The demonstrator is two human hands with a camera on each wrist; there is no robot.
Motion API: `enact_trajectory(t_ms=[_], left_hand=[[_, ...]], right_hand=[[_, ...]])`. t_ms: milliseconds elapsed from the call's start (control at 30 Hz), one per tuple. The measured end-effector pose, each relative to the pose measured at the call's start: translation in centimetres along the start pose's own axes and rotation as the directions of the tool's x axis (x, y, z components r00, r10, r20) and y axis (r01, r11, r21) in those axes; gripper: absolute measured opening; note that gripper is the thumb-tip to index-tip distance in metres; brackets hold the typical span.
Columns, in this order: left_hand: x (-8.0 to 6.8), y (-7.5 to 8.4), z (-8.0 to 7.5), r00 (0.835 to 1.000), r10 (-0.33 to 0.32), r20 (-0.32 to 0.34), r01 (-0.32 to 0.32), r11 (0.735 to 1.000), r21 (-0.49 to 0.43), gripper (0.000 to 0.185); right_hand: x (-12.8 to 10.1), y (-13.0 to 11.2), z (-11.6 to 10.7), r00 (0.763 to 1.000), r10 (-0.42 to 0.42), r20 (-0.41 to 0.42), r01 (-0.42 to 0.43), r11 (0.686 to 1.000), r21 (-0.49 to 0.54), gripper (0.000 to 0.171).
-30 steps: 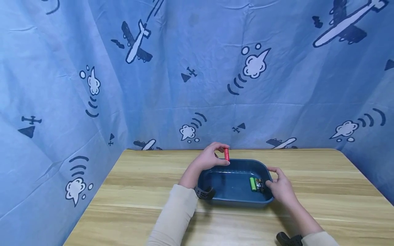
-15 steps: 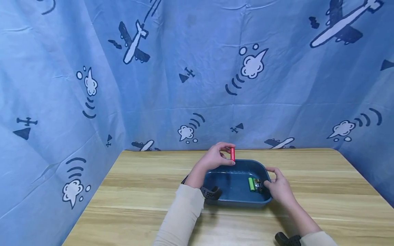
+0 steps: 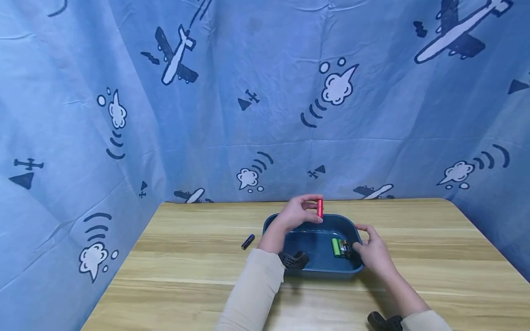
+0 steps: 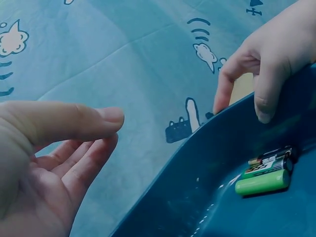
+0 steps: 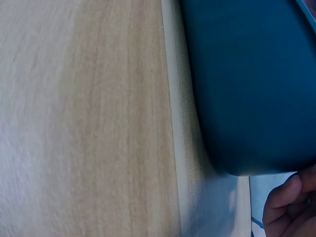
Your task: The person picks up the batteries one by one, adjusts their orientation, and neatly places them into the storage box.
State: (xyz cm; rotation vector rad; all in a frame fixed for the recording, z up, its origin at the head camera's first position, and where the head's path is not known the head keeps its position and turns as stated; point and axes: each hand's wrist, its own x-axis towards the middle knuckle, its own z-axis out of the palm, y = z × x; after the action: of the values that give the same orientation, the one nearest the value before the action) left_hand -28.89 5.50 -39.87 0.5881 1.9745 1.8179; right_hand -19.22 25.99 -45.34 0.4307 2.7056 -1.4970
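Presently, we record the following at the bench.
Left hand (image 3: 296,215): we find thumb and forefinger pinching a red battery (image 3: 319,208) by its two ends, held upright above the far rim of the tub.
Right hand (image 3: 372,252): we find it gripping the tub's right wall, thumb hooked inside and fingers down the outside, steadying it.
Blue tub (image 3: 308,271): a rounded rectangular basin of smooth, slightly glossy plastic with a raised lip, just below the left hand.
Batteries in the tub (image 3: 340,248): a green cell and darker printed ones lie side by side, touching, just beside the right thumb.
Loose battery (image 3: 248,241): a dark cylinder lies on the table (image 3: 190,266) left of the left forearm, apart from the tub.
Handling advice: we judge the red battery should be lowered close to the tub floor before the pinch opens; a hard, round cell rolls on slick plastic, so laying it flat, parallel to the others, looks soundest, with the right hand bracing the wall.
Surfaces: pale wood-grain table, matt; blue cloth backdrop (image 3: 265,92), creased, printed with aeroplanes.
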Motion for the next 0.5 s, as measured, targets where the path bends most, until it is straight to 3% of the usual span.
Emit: enact_trajectory(t_ms=[500], left_hand=[[1.9, -1.7, 2.2, 0.999, -0.054, 0.001, 0.054, 0.997, 0.052, 0.052]], right_hand=[[-0.1, 0.1, -0.1, 1.000, -0.009, -0.015, 0.009, 1.000, 0.008, 0.052]])
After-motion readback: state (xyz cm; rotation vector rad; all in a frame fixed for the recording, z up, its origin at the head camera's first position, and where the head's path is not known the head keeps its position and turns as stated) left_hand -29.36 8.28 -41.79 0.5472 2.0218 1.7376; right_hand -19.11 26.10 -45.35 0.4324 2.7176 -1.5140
